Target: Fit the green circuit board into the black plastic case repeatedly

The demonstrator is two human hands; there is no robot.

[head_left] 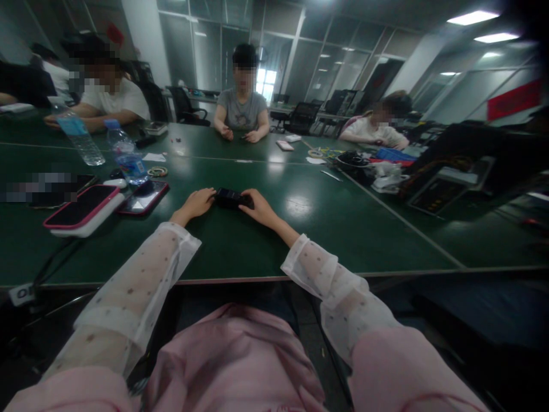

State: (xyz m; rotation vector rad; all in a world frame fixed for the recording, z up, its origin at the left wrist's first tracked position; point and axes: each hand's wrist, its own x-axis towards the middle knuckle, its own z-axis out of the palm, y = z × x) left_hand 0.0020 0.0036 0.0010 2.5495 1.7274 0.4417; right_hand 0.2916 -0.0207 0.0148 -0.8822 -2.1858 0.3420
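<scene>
A small black device [230,198] lies on the green table [240,246], between my two hands. My left hand [198,204] rests at its left end, fingertips touching it and fingers pressed together. From the right, my right hand [258,207] grips the other end, thumb on the near side and fingers curled over the top. The device's upper face looks dark; its details are too small to read.
Phones, one pink-edged [83,206] and one lying flat [144,197], and two water bottles [127,153] stand left. Tape rolls [316,153], cables, plastic bags [388,176] and a black box [441,191] lie right. Several people sit across the table.
</scene>
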